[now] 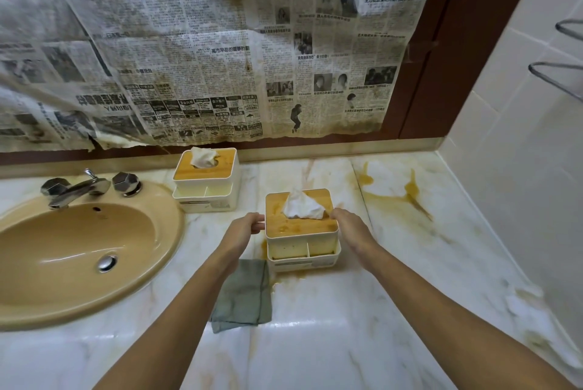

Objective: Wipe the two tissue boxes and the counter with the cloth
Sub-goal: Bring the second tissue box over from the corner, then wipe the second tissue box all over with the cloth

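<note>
- Left hand [244, 227] and right hand [348, 223] grasp the sides of near tissue box [299, 230]; white tissue [303, 206] pokes out.
- Far tissue box [205, 183] by sink [79, 251], its tissue [203, 158] up.
- Cloth [243, 292] flat on stained counter [362, 310], beside near tissue box.

I have both arms stretched forward from the near edge, bare forearms converging toward the middle of the view. My left hand [244, 227] lies with its back up and the wrist fairly straight, fingers and thumb curled, their tips against the left side of the near tissue box [299, 228]. My right hand [348, 225] sits opposite on the right side, back of the hand toward me. Its fingers bend over the box's right rim, so most of them are hidden. The two hands hold the box between them, about level with each other.
</note>
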The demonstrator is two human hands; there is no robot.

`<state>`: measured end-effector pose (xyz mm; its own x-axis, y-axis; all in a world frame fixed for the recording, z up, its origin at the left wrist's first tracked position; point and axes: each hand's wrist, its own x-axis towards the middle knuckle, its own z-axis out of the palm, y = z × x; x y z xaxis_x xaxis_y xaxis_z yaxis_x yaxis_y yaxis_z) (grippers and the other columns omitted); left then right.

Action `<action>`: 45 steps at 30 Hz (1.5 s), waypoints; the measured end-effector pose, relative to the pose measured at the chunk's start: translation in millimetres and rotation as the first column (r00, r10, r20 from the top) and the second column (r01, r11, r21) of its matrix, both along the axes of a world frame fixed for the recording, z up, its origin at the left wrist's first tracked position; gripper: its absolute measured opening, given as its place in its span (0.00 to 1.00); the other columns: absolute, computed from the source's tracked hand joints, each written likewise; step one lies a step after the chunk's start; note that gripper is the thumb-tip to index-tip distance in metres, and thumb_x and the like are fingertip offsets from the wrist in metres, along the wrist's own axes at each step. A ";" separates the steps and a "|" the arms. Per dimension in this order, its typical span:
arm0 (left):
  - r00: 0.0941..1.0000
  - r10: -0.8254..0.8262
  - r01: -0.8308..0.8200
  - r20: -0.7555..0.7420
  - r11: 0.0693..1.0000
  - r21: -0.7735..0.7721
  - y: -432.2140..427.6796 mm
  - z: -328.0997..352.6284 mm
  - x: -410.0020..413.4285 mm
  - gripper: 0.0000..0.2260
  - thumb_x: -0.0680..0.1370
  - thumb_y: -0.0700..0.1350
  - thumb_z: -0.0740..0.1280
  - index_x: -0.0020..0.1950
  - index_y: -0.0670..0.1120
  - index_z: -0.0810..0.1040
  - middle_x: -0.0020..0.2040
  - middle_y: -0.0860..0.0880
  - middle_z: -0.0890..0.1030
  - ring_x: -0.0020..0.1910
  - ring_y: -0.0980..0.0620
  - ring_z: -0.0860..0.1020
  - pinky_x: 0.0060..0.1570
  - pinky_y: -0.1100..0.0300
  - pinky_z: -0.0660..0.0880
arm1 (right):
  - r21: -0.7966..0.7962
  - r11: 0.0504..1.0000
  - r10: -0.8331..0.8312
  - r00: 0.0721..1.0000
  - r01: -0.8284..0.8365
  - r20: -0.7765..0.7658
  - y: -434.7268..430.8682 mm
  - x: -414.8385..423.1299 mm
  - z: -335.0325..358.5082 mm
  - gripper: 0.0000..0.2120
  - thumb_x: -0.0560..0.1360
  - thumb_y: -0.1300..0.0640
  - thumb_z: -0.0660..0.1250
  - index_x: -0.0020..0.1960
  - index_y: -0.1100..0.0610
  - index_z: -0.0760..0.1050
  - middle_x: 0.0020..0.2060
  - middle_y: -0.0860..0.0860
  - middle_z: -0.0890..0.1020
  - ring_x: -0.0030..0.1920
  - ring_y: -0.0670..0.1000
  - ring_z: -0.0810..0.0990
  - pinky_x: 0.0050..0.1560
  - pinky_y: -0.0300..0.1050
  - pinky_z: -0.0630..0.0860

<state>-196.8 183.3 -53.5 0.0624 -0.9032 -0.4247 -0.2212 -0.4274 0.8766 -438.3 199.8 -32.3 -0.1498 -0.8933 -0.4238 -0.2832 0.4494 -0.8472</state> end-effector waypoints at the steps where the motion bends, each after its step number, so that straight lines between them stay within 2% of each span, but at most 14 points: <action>1: 1.000 -0.003 0.003 0.017 1.000 -0.001 0.6 0.5 1.6 0.17 0.82 0.52 0.53 0.52 0.53 0.81 0.47 0.56 0.83 0.54 0.57 0.77 0.57 0.54 0.60 | -0.001 1.000 0.009 1.000 -0.009 0.000 0.9 0.9 -0.7 0.13 0.78 0.48 0.56 0.39 0.52 0.74 0.42 0.50 0.78 0.45 0.50 0.75 0.49 0.50 0.69; 5: 0.998 -0.016 0.016 0.053 1.000 -0.006 3.2 3.1 6.5 0.17 0.83 0.51 0.53 0.53 0.53 0.82 0.47 0.56 0.83 0.55 0.56 0.78 0.54 0.56 0.62 | -0.007 0.997 0.072 0.997 -0.072 -0.018 1.5 0.3 -2.3 0.13 0.79 0.50 0.56 0.42 0.55 0.74 0.44 0.52 0.78 0.48 0.52 0.75 0.50 0.51 0.68; 9: 0.996 -0.070 0.071 0.063 0.997 -0.010 5.4 8.9 9.8 0.15 0.83 0.52 0.56 0.58 0.52 0.82 0.52 0.55 0.83 0.55 0.53 0.78 0.47 0.60 0.68 | 0.000 0.991 0.134 0.988 -0.135 -0.078 2.2 -10.3 -3.1 0.16 0.79 0.52 0.58 0.56 0.60 0.78 0.55 0.55 0.81 0.58 0.56 0.77 0.62 0.53 0.72; 14: 0.965 -0.126 0.148 0.230 0.986 -0.082 13.9 3.8 25.1 0.15 0.83 0.47 0.59 0.68 0.48 0.76 0.64 0.49 0.78 0.61 0.49 0.75 0.56 0.56 0.70 | -0.225 0.974 -0.036 0.959 -0.029 -0.280 2.9 -10.6 4.9 0.13 0.78 0.54 0.63 0.62 0.53 0.76 0.53 0.51 0.80 0.52 0.51 0.78 0.48 0.44 0.71; 16: 0.897 -0.182 0.235 0.403 0.968 -0.086 19.4 -4.1 38.1 0.14 0.83 0.45 0.62 0.68 0.46 0.75 0.66 0.47 0.77 0.62 0.49 0.75 0.59 0.57 0.71 | -0.352 0.934 -0.056 0.950 -0.058 -0.306 6.4 2.1 13.3 0.11 0.78 0.56 0.63 0.58 0.51 0.77 0.48 0.50 0.79 0.47 0.50 0.78 0.43 0.42 0.72; 19: 0.687 -0.311 0.365 0.656 0.929 0.057 28.1 -23.6 61.0 0.17 0.81 0.50 0.65 0.69 0.49 0.74 0.67 0.47 0.76 0.64 0.47 0.74 0.64 0.50 0.71 | -0.430 0.872 0.067 0.928 -0.233 -0.367 21.5 34.2 23.7 0.09 0.77 0.58 0.63 0.54 0.51 0.79 0.45 0.47 0.80 0.42 0.46 0.77 0.41 0.42 0.73; 22: 0.474 -0.374 0.443 0.797 0.884 0.152 40.0 -43.2 79.5 0.21 0.78 0.56 0.66 0.70 0.53 0.73 0.66 0.50 0.73 0.63 0.47 0.72 0.63 0.47 0.70 | -0.395 0.808 0.254 0.863 -0.437 -0.436 47.2 72.0 17.2 0.10 0.77 0.58 0.63 0.53 0.52 0.81 0.45 0.45 0.82 0.41 0.45 0.77 0.44 0.43 0.74; 25: 0.414 -0.316 0.495 0.854 0.865 0.081 48.5 -55.0 88.9 0.19 0.76 0.57 0.67 0.66 0.54 0.74 0.60 0.50 0.73 0.60 0.47 0.71 0.55 0.51 0.68 | -0.279 0.735 0.428 0.742 -0.618 -0.516 76.1 100.2 -4.3 0.11 0.78 0.56 0.62 0.56 0.53 0.81 0.49 0.47 0.84 0.47 0.47 0.80 0.50 0.45 0.77; 29: 0.459 -0.319 0.567 0.829 0.824 0.003 50.6 -49.2 95.1 0.09 0.75 0.55 0.70 0.48 0.54 0.73 0.49 0.54 0.72 0.52 0.49 0.71 0.46 0.55 0.64 | -0.158 0.671 0.532 0.618 -0.725 -0.579 93.2 117.4 -27.5 0.17 0.80 0.57 0.62 0.67 0.54 0.76 0.62 0.51 0.79 0.61 0.52 0.77 0.62 0.45 0.73; 32: 0.686 -0.462 0.600 0.562 0.797 -0.077 50.4 -29.5 104.7 0.08 0.72 0.49 0.75 0.43 0.52 0.76 0.43 0.53 0.79 0.44 0.50 0.75 0.46 0.52 0.72 | -0.164 0.675 0.513 0.617 -0.720 -0.597 90.1 128.9 -29.6 0.22 0.79 0.59 0.62 0.73 0.54 0.68 0.69 0.52 0.73 0.67 0.52 0.73 0.68 0.45 0.69; 35: 0.712 -0.605 0.679 0.357 0.722 -0.132 50.4 0.5 113.9 0.07 0.72 0.44 0.76 0.45 0.50 0.79 0.41 0.53 0.81 0.41 0.57 0.76 0.45 0.59 0.73 | -0.173 0.698 0.481 0.635 -0.694 -0.604 83.8 136.6 -28.7 0.26 0.80 0.57 0.64 0.76 0.53 0.64 0.69 0.51 0.70 0.66 0.52 0.73 0.67 0.48 0.72; 40: 0.732 -0.644 0.681 0.223 0.689 -0.248 45.7 50.2 122.7 0.06 0.73 0.38 0.75 0.48 0.41 0.82 0.47 0.43 0.84 0.47 0.50 0.81 0.49 0.55 0.77 | -0.235 0.692 0.428 0.650 -0.682 -0.628 74.6 140.2 -10.1 0.09 0.76 0.50 0.69 0.55 0.50 0.77 0.51 0.47 0.72 0.51 0.51 0.77 0.49 0.46 0.73; 43: 0.775 -0.605 0.629 0.184 0.707 -0.324 40.8 80.1 127.4 0.06 0.73 0.39 0.76 0.48 0.43 0.82 0.46 0.42 0.83 0.44 0.49 0.81 0.47 0.51 0.78 | -0.346 0.702 0.393 0.743 -0.623 -0.541 64.7 135.9 16.7 0.06 0.72 0.51 0.71 0.46 0.50 0.76 0.47 0.46 0.75 0.48 0.48 0.74 0.47 0.44 0.70; 45: 0.798 -0.580 0.592 0.160 0.709 -0.383 36.4 100.5 130.2 0.06 0.73 0.40 0.76 0.48 0.44 0.82 0.45 0.43 0.83 0.44 0.49 0.81 0.45 0.51 0.78 | -0.417 0.751 0.380 0.852 -0.511 -0.359 57.3 131.5 42.9 0.06 0.70 0.54 0.73 0.43 0.53 0.77 0.43 0.46 0.80 0.45 0.48 0.77 0.46 0.47 0.74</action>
